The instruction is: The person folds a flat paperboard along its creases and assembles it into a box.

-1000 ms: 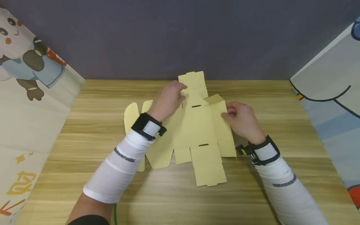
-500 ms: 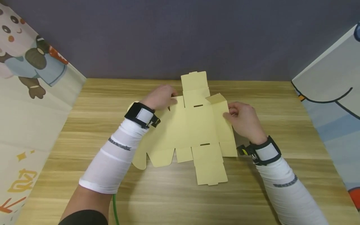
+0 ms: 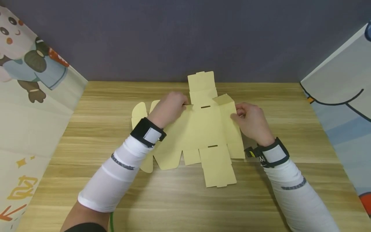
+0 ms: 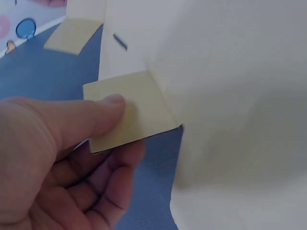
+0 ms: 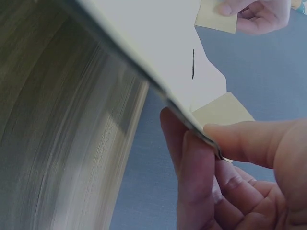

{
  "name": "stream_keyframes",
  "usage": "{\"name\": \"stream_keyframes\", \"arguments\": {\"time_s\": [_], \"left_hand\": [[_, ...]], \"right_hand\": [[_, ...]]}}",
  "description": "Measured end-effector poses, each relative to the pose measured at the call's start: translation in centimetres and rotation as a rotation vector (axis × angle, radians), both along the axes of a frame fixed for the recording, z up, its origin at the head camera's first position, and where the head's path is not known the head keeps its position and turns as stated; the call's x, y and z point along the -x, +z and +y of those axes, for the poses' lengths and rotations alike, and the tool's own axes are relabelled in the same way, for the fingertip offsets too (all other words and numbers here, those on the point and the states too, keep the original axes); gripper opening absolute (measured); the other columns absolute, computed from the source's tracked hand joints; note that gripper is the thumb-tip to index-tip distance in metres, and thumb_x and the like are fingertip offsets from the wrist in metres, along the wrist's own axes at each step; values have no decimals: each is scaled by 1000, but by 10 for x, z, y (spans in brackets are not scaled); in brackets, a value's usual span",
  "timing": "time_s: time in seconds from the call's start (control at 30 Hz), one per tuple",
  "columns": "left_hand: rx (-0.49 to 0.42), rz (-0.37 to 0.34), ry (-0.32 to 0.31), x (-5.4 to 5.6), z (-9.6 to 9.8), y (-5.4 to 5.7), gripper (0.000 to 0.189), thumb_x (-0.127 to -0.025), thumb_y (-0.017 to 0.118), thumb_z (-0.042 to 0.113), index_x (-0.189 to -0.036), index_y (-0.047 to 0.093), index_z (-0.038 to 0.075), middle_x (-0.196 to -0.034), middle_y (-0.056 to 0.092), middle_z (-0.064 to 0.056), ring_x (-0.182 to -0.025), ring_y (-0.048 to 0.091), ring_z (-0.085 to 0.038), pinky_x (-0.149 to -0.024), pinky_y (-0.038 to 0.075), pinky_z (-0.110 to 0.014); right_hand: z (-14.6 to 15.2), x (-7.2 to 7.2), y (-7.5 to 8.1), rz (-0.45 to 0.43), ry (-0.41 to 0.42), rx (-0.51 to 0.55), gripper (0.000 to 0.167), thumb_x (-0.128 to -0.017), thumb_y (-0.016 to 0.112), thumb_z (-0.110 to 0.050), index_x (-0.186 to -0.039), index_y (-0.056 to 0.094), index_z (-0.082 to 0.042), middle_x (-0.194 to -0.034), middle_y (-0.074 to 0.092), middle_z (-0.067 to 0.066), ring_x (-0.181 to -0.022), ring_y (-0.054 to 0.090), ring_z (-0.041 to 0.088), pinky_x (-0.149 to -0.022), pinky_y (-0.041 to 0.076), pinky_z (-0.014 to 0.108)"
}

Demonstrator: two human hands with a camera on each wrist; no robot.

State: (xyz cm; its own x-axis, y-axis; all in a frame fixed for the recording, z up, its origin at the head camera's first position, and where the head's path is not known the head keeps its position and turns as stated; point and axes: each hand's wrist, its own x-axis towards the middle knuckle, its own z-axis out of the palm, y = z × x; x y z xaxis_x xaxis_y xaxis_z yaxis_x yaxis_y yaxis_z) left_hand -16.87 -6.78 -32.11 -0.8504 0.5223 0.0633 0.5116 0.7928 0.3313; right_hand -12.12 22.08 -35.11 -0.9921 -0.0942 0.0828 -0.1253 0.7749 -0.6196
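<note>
An unfolded, pale yellow cardboard box blank (image 3: 207, 127) with several flaps and two narrow slots lies across the middle of the table. My left hand (image 3: 171, 108) is at its far edge, left of the upper flap. In the left wrist view, the thumb and curled fingers pinch a small square flap (image 4: 132, 112), bent up at its crease. My right hand (image 3: 251, 121) pinches the edge of the raised right side panel (image 3: 232, 129). Beside that hand, a small corner flap (image 5: 224, 111) is folded inward. The hand and forearm cover part of the blank's left side.
The blank rests on a wood-grain table (image 3: 185, 206). A dark wall panel (image 3: 185, 38) stands along the far edge, with cartoon-printed sheets (image 3: 37, 80) at both sides. A green cable (image 3: 111, 222) hangs by the left forearm.
The left hand went left and back along the far edge of the blank, and now bends a small flap there. The right hand keeps its hold on the side panel.
</note>
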Motion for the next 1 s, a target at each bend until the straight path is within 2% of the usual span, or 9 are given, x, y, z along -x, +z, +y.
{"name": "stream_keyframes", "arguments": {"time_s": [0.1,0.27,0.33,0.4,0.5,0.6,0.73,0.87,1.0], "left_hand": [[27,113,-29,-9,3,-4,13,-90,62,-1,-91,72,7,-89,65,-4,-84,63,-17,-75,54,-30],[143,357,-88,-23,7,-15,18,-88,58,-8,-88,70,5,-83,63,-5,-79,60,-18,-75,52,-31],[176,422,-97,-28,8,-19,15,-88,60,-7,-89,70,5,-84,63,-5,-79,59,-19,-74,51,-30],[191,457,-99,-30,9,-23,11,-88,64,-3,-91,71,5,-86,64,-5,-81,58,-19,-74,50,-29],[150,440,-74,-31,9,-25,10,-89,65,-2,-91,71,5,-86,64,-5,-80,58,-18,-72,50,-29],[82,386,-25,-29,7,-22,11,-89,64,-2,-91,71,6,-84,63,-5,-77,58,-17,-70,50,-29],[-8,317,51,-24,5,-17,10,-91,63,0,-93,72,5,-84,64,-5,-77,60,-17,-68,52,-27],[-121,221,145,-20,3,-18,9,-90,64,2,-94,71,5,-89,65,-5,-82,63,-17,-70,54,-27],[-219,148,210,-16,1,-23,7,-89,64,3,-93,71,4,-89,67,-6,-79,63,-17,-68,54,-28]], "right_hand": [[0,0,1,6,-4,-4,32,-92,63,-15,-117,63,4,-93,70,16,-82,66,27,-74,51,41],[-1,0,1,11,-10,-3,32,-92,63,-16,-118,62,4,-95,70,17,-83,66,28,-75,52,43],[-1,0,1,14,-9,-6,33,-92,62,-16,-118,62,4,-96,70,18,-83,66,29,-75,52,44],[-2,0,1,18,-7,-10,32,-91,62,-16,-117,62,4,-96,70,18,-84,67,29,-75,52,44],[-2,2,1,41,1,-20,31,-92,62,-15,-117,63,4,-95,70,17,-82,66,28,-75,51,43],[-3,7,5,86,16,-29,30,-92,61,-14,-116,64,4,-93,70,16,-79,64,27,-73,50,41],[-9,19,19,158,47,-68,28,-92,59,-12,-114,65,4,-92,70,16,-80,66,28,-72,51,42],[-19,34,36,235,83,-180,26,-93,58,-11,-115,66,2,-92,70,15,-78,66,29,-67,52,43],[-34,42,46,343,105,-340,23,-91,59,-10,-112,67,-4,-83,70,13,-63,62,28,-51,46,42]]}}
